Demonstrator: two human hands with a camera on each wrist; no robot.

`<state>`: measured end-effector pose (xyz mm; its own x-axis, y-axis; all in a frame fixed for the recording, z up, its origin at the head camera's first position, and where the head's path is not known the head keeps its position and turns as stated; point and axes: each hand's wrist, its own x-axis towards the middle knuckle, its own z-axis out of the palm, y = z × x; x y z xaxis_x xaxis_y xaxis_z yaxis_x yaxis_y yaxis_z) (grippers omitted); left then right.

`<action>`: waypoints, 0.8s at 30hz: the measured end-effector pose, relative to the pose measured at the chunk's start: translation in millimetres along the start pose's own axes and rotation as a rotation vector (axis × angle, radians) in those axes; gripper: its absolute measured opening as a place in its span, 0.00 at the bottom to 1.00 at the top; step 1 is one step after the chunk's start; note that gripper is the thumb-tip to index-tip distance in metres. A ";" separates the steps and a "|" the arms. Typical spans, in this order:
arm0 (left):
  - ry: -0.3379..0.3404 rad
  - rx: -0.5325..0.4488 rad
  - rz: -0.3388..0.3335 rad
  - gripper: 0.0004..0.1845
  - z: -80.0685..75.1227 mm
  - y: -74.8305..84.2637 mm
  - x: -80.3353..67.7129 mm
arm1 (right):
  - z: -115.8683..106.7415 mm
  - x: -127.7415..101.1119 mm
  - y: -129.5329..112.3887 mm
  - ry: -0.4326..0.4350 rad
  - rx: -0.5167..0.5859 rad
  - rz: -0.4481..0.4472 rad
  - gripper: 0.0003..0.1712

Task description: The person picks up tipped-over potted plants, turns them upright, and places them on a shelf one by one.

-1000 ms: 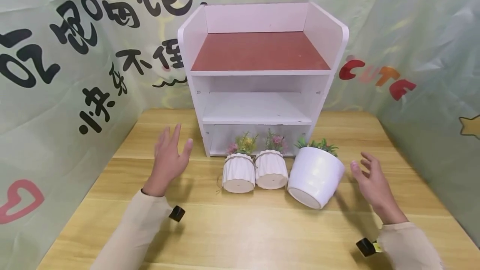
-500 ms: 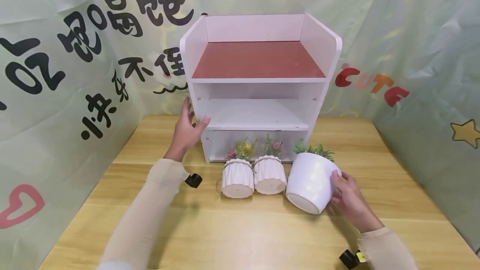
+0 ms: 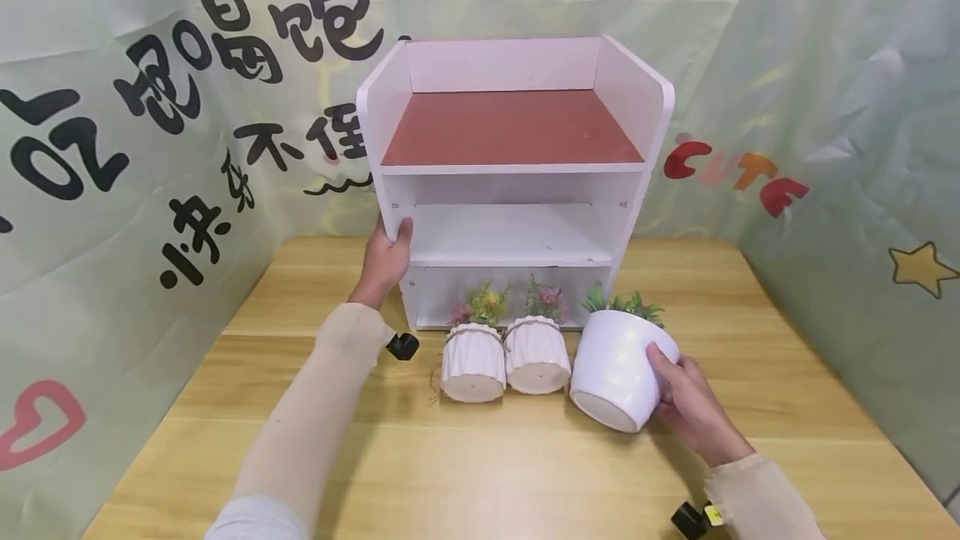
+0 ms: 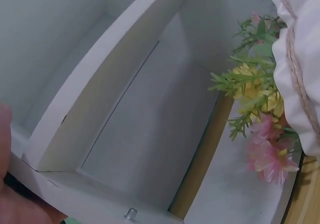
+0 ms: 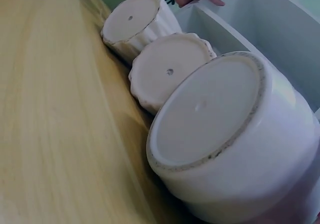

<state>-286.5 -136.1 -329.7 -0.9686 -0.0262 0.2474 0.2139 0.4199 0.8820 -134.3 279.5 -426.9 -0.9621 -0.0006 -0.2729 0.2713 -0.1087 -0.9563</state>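
A small white shelf unit [image 3: 510, 261] with a reddish-brown top board [image 3: 513, 127] stands in the middle of the head view. My left hand [image 3: 386, 261] grips its left side panel, thumb at the front edge and fingers around the outside. At its foot a smooth white flowerpot [image 3: 618, 373] with green leaves lies tipped, base toward me. My right hand [image 3: 693, 407] holds this pot by its right side, thumb on the wall. Two ribbed white pots [image 3: 474, 365] with twine and artificial flowers [image 4: 267, 149] lie tipped to the left of it, bases facing me.
Everything rests on a light wooden table [image 3: 480, 473]. A pale printed cloth [image 3: 112, 290] with black characters and coloured shapes encloses the back and sides. The lower shelf board [image 4: 95, 79] and a small metal peg [image 4: 131, 213] show close up in the left wrist view.
My left hand has moved up and right from above the table and taken hold of the shelf's side panel. My right hand has moved left and taken hold of the smooth white flowerpot.
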 end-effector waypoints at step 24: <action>0.149 -0.099 0.128 0.27 18.8 -17.5 -1.6 | 7.8 -25.4 -11.3 0.147 -0.122 -0.155 0.32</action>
<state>-291.0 -126.4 -353.1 -0.9046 -0.1155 0.4102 0.3526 0.3377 0.8727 -113.1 273.0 -408.3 -0.9804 0.1522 -0.1255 0.1306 0.0243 -0.9911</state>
